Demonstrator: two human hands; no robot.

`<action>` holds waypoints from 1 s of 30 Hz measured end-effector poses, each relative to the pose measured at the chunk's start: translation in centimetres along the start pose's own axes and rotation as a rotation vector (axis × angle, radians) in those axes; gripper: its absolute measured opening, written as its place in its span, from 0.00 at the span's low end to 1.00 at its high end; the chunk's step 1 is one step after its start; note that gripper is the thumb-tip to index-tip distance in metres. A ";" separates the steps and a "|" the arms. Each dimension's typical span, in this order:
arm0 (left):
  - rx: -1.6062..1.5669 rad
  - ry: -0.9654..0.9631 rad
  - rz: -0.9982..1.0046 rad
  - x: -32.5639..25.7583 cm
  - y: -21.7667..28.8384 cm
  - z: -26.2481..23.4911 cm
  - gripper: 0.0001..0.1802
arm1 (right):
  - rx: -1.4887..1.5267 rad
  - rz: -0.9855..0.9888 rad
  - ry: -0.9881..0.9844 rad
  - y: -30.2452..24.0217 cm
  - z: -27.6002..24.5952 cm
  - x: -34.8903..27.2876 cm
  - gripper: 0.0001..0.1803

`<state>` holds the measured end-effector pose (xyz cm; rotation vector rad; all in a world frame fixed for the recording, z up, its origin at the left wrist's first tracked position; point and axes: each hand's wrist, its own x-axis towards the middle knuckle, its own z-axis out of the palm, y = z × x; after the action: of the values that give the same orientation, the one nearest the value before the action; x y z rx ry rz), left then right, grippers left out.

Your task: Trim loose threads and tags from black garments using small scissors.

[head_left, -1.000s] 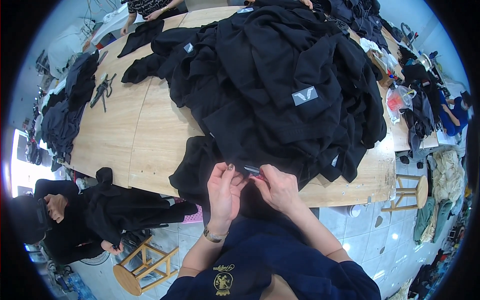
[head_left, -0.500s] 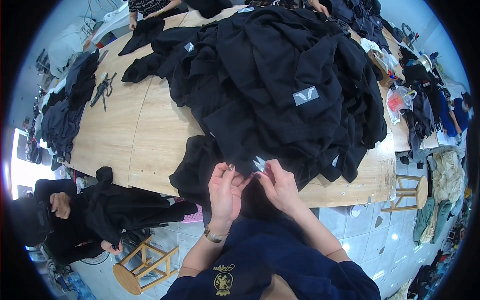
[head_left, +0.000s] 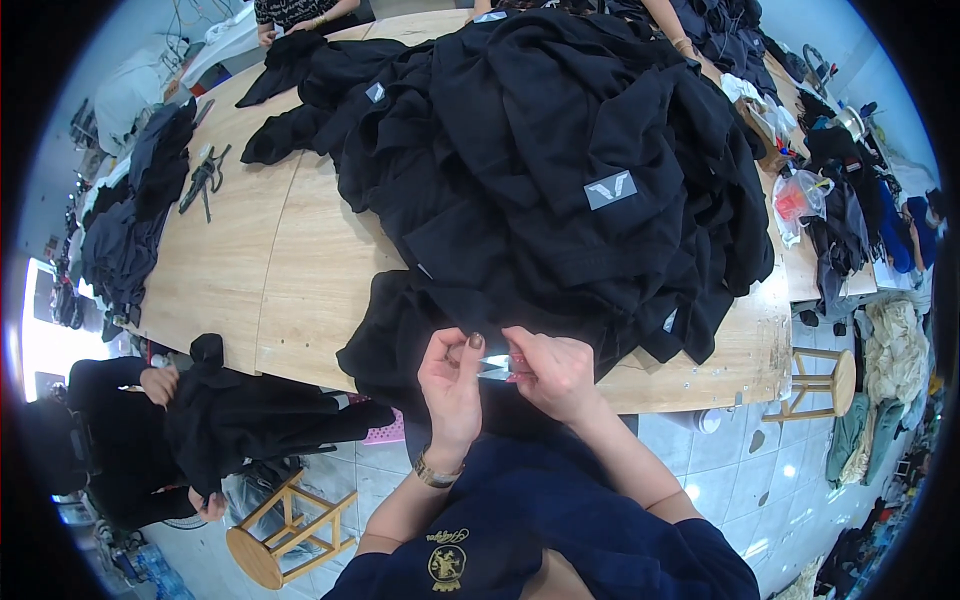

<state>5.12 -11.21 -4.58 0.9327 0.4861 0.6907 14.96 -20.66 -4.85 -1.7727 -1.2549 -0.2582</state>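
My right hand [head_left: 560, 375] is closed around a pair of thread snips [head_left: 495, 367]. Their silver blades point left, and a bit of red shows at the grip. Close to the blade tips, my left hand [head_left: 452, 385] has its thumb against its curled fingers in a pinch; what lies in it is too small to make out. Both hands are over the near edge of a large heap of black garments [head_left: 540, 230]. Black cloth hangs below them, between my wrists. A grey label [head_left: 610, 190] lies on top of the heap.
The heap rests on a wooden table [head_left: 320, 260]. Dark folded cloth [head_left: 135, 215] and a strap bundle [head_left: 205, 180] lie at left. A co-worker [head_left: 120, 430] handles black cloth at lower left, near a wooden stool [head_left: 290, 535]. Another stool [head_left: 825, 385] stands at right. Other people's arms show at the far side.
The snips have turned from pointing up to pointing left, toward my left fingers. My right hand has rolled over. The co-worker's hand at lower left has moved right onto the cloth.
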 end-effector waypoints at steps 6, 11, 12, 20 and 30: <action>0.172 -0.034 0.069 0.1 -0.2 -0.6 0.03 | -0.043 -0.012 -0.018 0.0 0.0 0.0 0.17; -0.122 0.064 -0.145 0.5 0.5 0.2 0.03 | 0.423 0.619 0.128 -0.1 0.4 -0.6 0.10; -0.143 0.028 -0.147 0.5 0.3 -0.3 0.03 | 0.455 0.624 0.137 0.0 0.4 -0.6 0.10; 0.170 -0.007 0.042 0.1 0.1 -0.3 0.03 | 0.052 0.045 0.004 0.2 -0.1 0.2 0.16; 0.160 -0.029 0.032 0.2 0.3 -0.2 0.04 | 0.059 0.042 -0.019 0.0 -0.5 0.3 0.13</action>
<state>5.08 -10.82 -4.43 1.1014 0.5076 0.6732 15.22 -20.88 -4.36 -1.7523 -1.2255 -0.1793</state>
